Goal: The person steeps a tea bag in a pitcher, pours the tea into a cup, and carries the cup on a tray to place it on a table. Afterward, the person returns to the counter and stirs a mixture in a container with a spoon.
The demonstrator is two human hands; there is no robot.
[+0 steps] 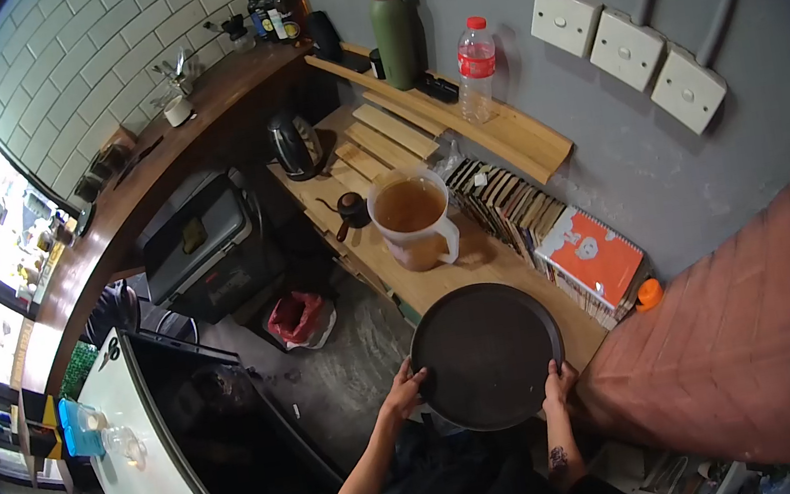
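Observation:
A round, dark brown serving tray is held in front of my body, its upper face bare. My left hand grips the rim on the left, thumb on top. On the opposite side, my right hand is closed around the rim, with most fingers hidden underneath. Just beyond the tray, a large clear plastic pitcher of amber-brown liquid stands upright on the wooden counter, its handle facing right. To its left sits a small dark gooseneck kettle.
Books and an orange spiral notebook line the wall side. A green bottle and a red-capped plastic bottle stand on the ledge. An electric kettle is farther back. A red-lined bin and a cooler box are at left.

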